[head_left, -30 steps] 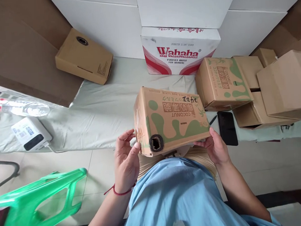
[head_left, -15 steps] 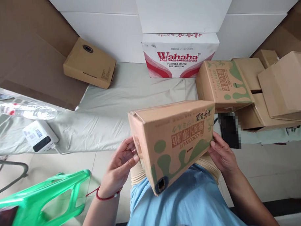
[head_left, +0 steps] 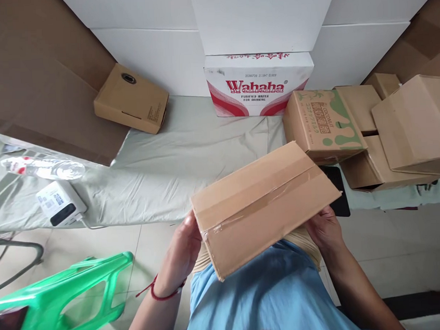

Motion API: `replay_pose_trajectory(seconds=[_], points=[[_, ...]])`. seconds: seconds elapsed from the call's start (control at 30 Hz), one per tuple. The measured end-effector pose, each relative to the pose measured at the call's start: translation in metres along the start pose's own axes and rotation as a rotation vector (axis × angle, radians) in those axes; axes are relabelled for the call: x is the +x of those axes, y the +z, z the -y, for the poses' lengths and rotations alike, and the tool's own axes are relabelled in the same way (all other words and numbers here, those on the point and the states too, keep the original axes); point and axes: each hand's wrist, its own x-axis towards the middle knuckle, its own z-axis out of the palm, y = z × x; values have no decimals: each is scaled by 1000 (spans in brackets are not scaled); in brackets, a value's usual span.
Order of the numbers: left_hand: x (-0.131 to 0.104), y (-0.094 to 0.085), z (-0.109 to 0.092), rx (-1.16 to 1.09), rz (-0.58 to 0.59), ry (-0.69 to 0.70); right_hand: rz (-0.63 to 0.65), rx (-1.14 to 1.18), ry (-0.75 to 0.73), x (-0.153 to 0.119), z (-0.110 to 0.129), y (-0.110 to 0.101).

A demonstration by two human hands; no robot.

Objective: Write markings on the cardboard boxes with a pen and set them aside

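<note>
the taped box (head_left: 265, 206) is held up in front of the blue shirt (head_left: 260, 293), over the front edge of the cloth-covered tabletop (head_left: 162, 172). it sits at a slant, its left end closer to the body than its right end, and a wide face with a seam and clear tape along it is turned up to the camera. the left hand (head_left: 183, 245), with a red bracelet (head_left: 165, 297) at the wrist, has its fingers (head_left: 190, 223) closed against the left end of the box. the right hand (head_left: 325, 227) grips it at the right end, near the lower corner; its fingers are bent in and partly hidden under the cardboard, so how far they reach cannot be told.

just past the right end, a black phone (head_left: 342, 201) lies partly covered from view. behind it stands the coconut box (head_left: 323, 123), with green blobs printed on it, beside several plain brown boxes (head_left: 413, 124). the white and red water box (head_left: 258, 86) is at the back. on the left are a small brown box (head_left: 133, 98) with an oval hole, a large brown box (head_left: 47, 89), a clear bottle (head_left: 47, 168) on its side and a white device (head_left: 60, 203) with a cable. a green stool (head_left: 69, 290) stands on the tiled floor (head_left: 147, 268).
</note>
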Motion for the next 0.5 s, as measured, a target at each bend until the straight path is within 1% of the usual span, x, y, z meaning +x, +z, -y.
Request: replay_pose_trajectory(seconds=[0.03, 0.1, 0.17, 0.23, 0.3, 0.37, 0.43, 0.5], points=[[-3, -3, 2, -62, 34, -52, 4, 0, -8, -1, -2, 1], [-8, -12, 5, -117, 95, -159, 18, -13, -23, -4, -4, 2], [-10, -20, 7, -145, 68, -215, 46, -51, -50, -8, 0, 4], [-7, -26, 7, -164, -17, -245, 93, -132, -120, -13, 11, 7], [-1, -29, 4, -177, -114, -262, 163, -256, -239, -19, 28, 13], [6, -31, 3, -184, -201, -260, 256, -384, -400, -24, 46, 21], [12, -35, 4, -192, -258, -239, 347, -488, -573, -27, 62, 30], [16, -40, 8, -215, -283, -209, 405, -565, -711, -29, 72, 38]])
